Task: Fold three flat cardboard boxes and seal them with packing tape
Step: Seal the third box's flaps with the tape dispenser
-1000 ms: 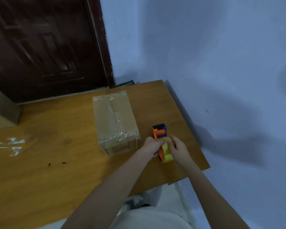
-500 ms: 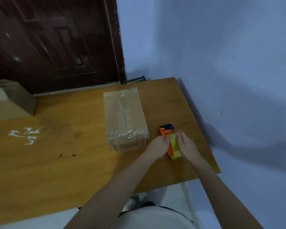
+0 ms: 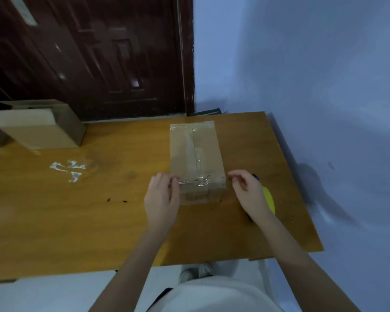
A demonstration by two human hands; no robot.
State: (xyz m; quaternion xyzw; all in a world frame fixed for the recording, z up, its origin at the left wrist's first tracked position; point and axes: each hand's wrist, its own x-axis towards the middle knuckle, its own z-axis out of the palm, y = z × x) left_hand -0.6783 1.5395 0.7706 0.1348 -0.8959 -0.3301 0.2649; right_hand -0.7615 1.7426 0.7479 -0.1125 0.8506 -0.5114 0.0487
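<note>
A sealed cardboard box (image 3: pixel 196 154) with clear tape along its top seam and near edge stands on the wooden table (image 3: pixel 77 210). My left hand (image 3: pixel 162 194) is at the box's near left corner, fingers loosely curled, holding nothing; I cannot tell whether it touches the box. My right hand (image 3: pixel 248 190) hovers just right of the near right corner, fingers loosely curled and empty. The tape dispenser (image 3: pixel 269 200), with its yellow roll, lies on the table behind my right hand and is mostly hidden by it.
Another cardboard box (image 3: pixel 38 127) sits at the table's far left. White tape scraps (image 3: pixel 68 168) stick to the tabletop. A dark door (image 3: pixel 88 57) is behind the table and a blue wall (image 3: pixel 302 75) runs along its right edge.
Both hands let go of the tape dispenser and moved left to either side of the box's near end. The camera view swung so the box is now in the centre.
</note>
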